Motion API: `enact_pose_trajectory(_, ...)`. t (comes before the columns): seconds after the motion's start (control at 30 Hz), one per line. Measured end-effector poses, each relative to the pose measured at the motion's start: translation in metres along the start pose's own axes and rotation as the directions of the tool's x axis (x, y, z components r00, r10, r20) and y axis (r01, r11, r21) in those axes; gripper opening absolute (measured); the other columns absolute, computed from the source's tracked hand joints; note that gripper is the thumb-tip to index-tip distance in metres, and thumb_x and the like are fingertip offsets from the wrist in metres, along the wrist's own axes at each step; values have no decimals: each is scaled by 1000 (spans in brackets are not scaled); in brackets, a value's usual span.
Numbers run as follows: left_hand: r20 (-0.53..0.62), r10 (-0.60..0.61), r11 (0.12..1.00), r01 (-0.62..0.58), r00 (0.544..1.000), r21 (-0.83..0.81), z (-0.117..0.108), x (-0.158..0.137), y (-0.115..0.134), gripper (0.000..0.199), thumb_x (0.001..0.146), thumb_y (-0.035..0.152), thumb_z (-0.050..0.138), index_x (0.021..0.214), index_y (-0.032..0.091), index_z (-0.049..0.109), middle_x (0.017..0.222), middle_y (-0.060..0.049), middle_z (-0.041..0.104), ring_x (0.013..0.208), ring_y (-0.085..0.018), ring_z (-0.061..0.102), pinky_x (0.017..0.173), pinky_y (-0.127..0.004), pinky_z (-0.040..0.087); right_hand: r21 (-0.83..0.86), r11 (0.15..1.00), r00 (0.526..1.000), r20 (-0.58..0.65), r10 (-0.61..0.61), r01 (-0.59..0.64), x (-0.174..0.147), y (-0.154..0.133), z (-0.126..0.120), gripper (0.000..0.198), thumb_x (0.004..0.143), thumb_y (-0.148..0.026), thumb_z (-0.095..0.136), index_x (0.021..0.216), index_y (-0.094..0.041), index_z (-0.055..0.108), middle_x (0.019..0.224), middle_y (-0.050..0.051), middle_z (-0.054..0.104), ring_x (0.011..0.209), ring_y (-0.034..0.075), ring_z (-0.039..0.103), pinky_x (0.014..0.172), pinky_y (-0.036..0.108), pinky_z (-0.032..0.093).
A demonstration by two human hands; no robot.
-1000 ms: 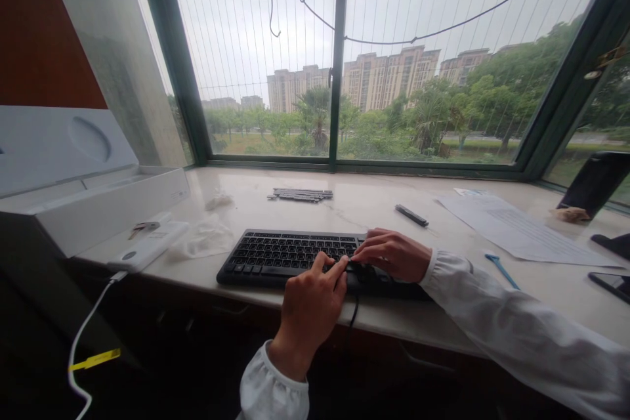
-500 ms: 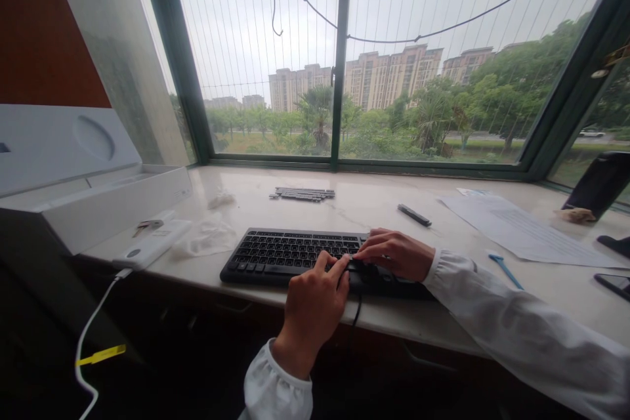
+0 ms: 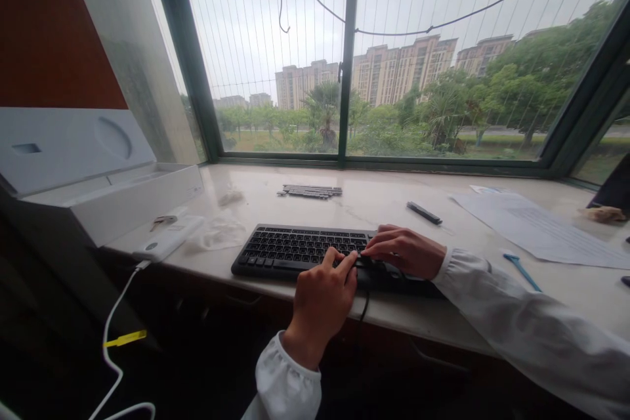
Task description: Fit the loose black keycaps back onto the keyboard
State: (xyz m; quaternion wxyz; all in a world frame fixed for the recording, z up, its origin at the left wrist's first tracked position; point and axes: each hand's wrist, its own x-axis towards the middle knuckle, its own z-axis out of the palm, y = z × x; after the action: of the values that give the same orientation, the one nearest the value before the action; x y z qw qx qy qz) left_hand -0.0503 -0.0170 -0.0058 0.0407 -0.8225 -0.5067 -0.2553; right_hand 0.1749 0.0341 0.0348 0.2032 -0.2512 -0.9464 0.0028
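Observation:
A black keyboard (image 3: 285, 249) lies along the front of the pale counter, its cable hanging over the edge. My left hand (image 3: 325, 298) comes from below, fingers curled and pinched together over the keys right of the middle. From the right, my right hand (image 3: 406, 252) meets it there, fingers bunched, their tips almost touching the left hand's fingertips. Whatever is between the fingertips is too small to make out. Both hands cover the right part of the keyboard. Behind the keyboard lies a small pile of dark grey strips (image 3: 310, 191).
A white box (image 3: 142, 200) stands open at the left, beside a white power bank (image 3: 170, 236) with a cable and keys on it. Crumpled clear plastic (image 3: 219, 233) lies nearby. Right of the keyboard are a black stick-like object (image 3: 424, 212), a blue tool (image 3: 522, 272) and paper sheets (image 3: 536, 223).
The view has shifted, so the whole scene sits slightly further right. Both hands stay at the same spot on the keyboard, their fingers barely moved.

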Motion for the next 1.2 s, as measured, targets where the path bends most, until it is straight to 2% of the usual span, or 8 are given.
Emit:
enact_pose_trajectory(0.53,33,-5,999,4,999,41,-1,1,2,38,97,39,39,133,42,50,111,0,58,67,-10,62,55,-22,42,-14,1000,1000,5,-10,10,-1,3,0,29,98,-27,46,113,-21,70,94,9,72,82,16,61,75,30,47)
enact_pose_trajectory(0.93,25,-6,997,4,1000,72,0,1,2,37,97,40,38,133,42,50,112,1,58,67,-11,63,54,-23,42,10,1000,1000,10,-3,3,0,1,3,31,98,-26,43,104,-18,72,95,10,72,83,15,61,76,28,49)
enact_pose_trajectory(1.1,44,12,994,-17,999,108,-1,2,3,37,98,38,36,132,39,52,114,-2,57,65,-11,63,52,-24,42,-29,999,1000,16,-13,14,3,-8,-2,28,95,-20,45,98,-18,72,87,10,72,79,16,62,75,30,49)
enact_pose_trajectory(1.2,50,37,992,-42,998,120,-1,3,3,38,99,36,35,133,37,52,115,-3,57,66,-11,64,53,-24,43,-40,998,999,7,-47,47,4,-11,-1,26,87,-14,47,98,-18,70,85,9,72,75,17,61,73,31,49)
